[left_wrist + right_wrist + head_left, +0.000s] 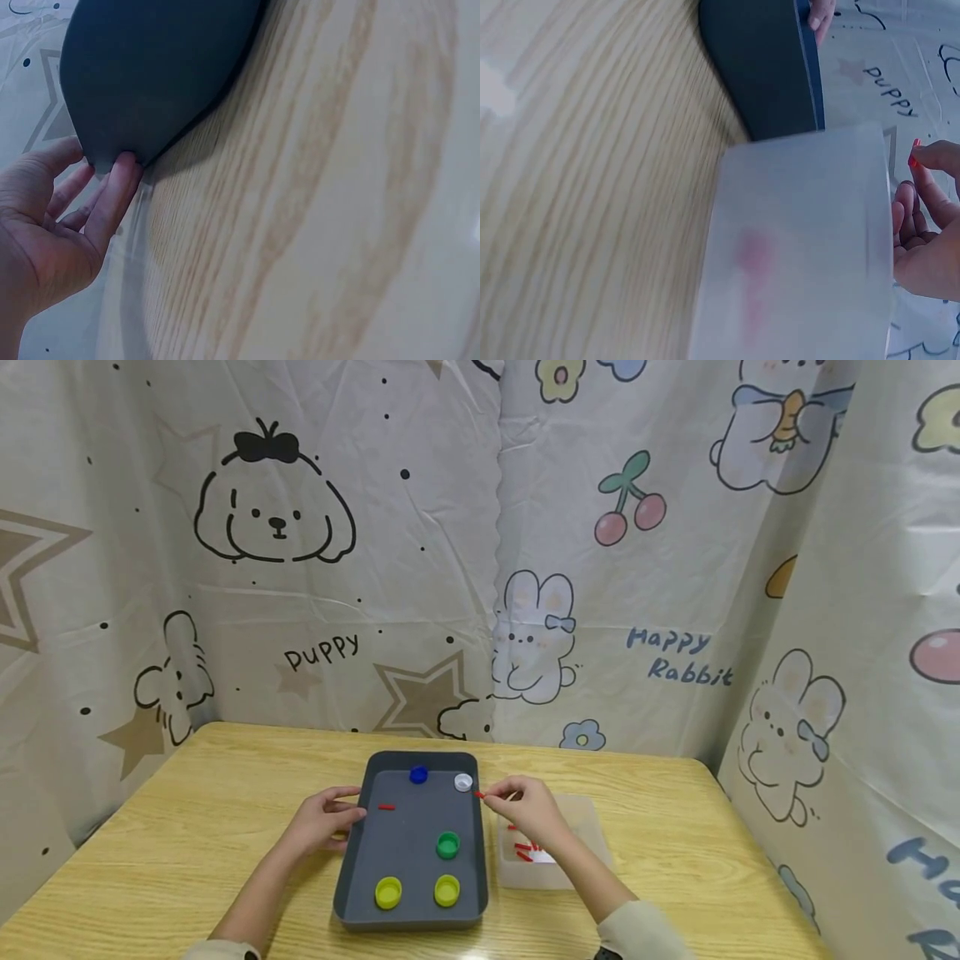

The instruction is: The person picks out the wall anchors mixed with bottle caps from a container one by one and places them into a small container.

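A grey tray (408, 860) lies lengthwise on the table. My left hand (322, 818) touches its left side, and in the left wrist view the fairly straight fingers (112, 199) meet the tray's outer wall. Between thumb and fingertips, my right hand (528, 810) pinches a small red stick (481, 794) over the tray's right rim, beside a white round cup (463, 782). Another red stick (386, 807) lies in the tray's left part. Also in the tray are a blue cup (418, 775), a green cup (447, 845) and two yellow cups (387, 893).
Right of the tray stands a translucent plastic box (592, 835) with several red sticks (522, 847) inside, partly hidden under my right forearm. The wooden table (675, 877) ends at a printed curtain (420, 568) behind and on both sides.
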`<action>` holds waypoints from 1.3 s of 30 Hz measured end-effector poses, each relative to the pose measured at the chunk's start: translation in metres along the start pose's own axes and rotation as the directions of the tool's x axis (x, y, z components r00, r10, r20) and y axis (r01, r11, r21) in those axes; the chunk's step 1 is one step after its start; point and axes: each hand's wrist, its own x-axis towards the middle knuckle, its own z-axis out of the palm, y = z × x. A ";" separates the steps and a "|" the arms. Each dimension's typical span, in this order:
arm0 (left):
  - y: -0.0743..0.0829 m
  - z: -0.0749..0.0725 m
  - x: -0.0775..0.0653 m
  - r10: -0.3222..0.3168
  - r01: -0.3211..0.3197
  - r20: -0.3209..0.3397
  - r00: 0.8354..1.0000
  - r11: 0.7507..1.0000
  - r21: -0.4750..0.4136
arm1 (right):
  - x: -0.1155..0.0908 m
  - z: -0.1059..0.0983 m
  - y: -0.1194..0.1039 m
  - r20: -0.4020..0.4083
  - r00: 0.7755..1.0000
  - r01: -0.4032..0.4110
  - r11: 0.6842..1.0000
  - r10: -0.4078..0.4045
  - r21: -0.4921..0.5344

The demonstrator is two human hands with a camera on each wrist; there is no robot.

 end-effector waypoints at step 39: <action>-0.002 -0.001 0.000 -0.005 0.005 0.001 1.000 1.000 0.006 | -0.006 -0.032 0.039 -0.035 0.989 -0.144 0.980 0.141 -0.138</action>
